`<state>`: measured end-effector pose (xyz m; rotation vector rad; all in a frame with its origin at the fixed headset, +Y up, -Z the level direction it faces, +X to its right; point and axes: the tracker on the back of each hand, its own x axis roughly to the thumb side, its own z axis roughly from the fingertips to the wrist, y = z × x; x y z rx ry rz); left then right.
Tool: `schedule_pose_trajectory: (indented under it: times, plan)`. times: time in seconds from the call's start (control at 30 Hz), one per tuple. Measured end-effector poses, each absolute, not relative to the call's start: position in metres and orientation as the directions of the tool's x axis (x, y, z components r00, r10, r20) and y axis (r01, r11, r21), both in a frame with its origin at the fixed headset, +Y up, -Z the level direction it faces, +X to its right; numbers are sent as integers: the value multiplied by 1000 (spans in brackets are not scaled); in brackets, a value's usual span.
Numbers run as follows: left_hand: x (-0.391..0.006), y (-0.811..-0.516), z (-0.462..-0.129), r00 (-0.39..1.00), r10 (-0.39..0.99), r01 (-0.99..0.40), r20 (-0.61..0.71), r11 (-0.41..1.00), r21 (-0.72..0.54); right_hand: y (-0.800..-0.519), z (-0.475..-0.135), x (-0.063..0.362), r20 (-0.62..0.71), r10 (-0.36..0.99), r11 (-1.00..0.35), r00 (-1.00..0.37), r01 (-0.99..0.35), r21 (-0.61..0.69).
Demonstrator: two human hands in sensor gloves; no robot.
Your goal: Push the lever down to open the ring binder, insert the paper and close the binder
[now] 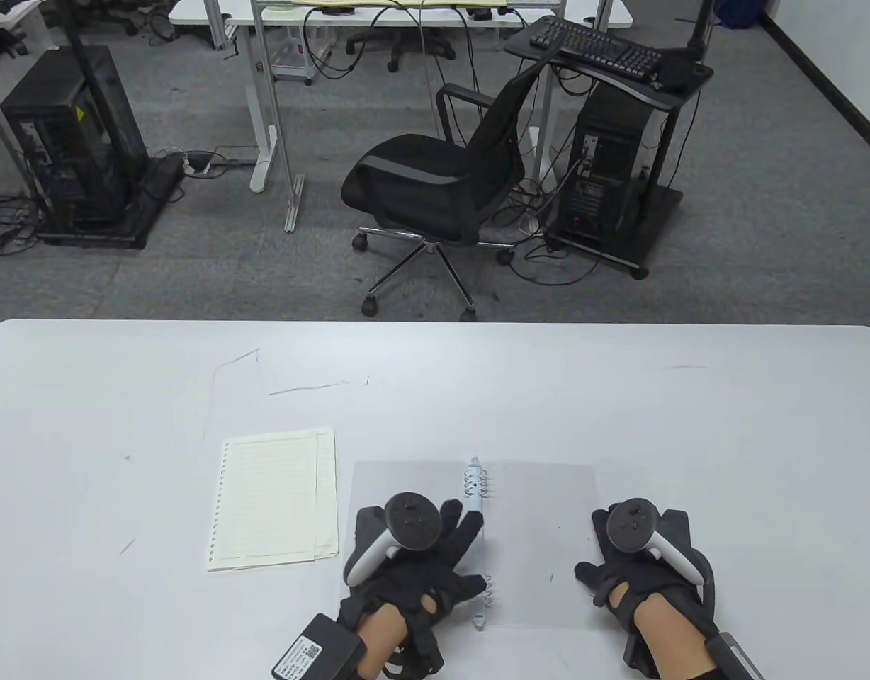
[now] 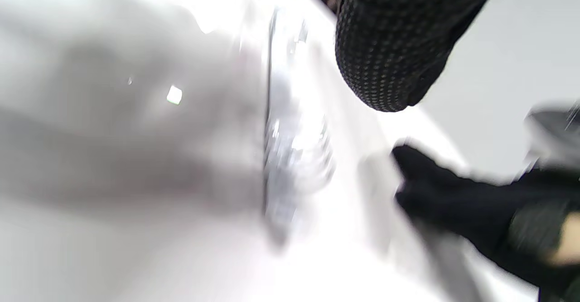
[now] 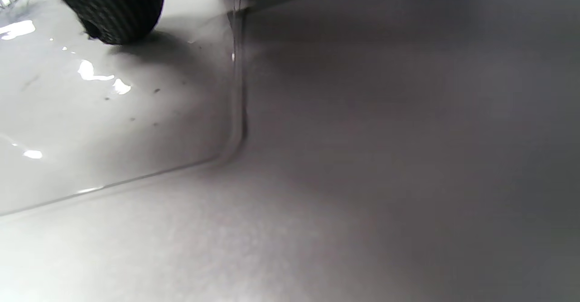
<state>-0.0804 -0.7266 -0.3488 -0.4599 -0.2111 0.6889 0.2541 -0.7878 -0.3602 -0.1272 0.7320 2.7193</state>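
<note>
On the white table (image 1: 690,425) I see the clear ring binder (image 1: 541,496) lying open and flat, loose-leaf paper (image 1: 272,510) just left of it. My left hand (image 1: 414,552) spreads straight fingers across its ring spine (image 1: 475,489); my right hand (image 1: 640,559) rests flat, fingers relaxed, on its right cover.

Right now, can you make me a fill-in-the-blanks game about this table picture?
1. The stack of paper lies to the ____ of the open binder.
2. The left hand rests beside the binder's metal ____.
3. The right hand rests on the binder's ____ cover.
4. Behind the table stands a black office ____.

Missing words: left; rings; right; chair
</note>
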Motion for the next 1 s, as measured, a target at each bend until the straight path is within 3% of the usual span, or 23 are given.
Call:
schedule_pose_trajectory:
  times: [0.13,0.23,0.47,0.57,0.8,1.0]
  plan:
    - [-113,-670,-356,729,684,-646,28,701,-302,-788,-360,254,-160,287,-810,-945,-328,486]
    - [-138,-642,-367,772,635,-621,-1,755,-211,-787,-360,253,-156,277,-810,-948,-318,493]
    - [-206,-627,-401,789,592,-605,-164,795,-40,-787,-360,252,-155,299,-792,-941,-336,509]
    - [-237,-641,-420,762,589,-608,-271,794,17,-787,-360,252,-156,301,-790,-941,-338,512]
    - [-301,-730,-455,634,553,-674,-541,738,-37,-787,-360,252,-157,305,-786,-939,-341,516]
    - [-325,-780,-458,573,518,-722,-635,686,-92,-787,-360,253,-160,309,-783,-938,-346,517]
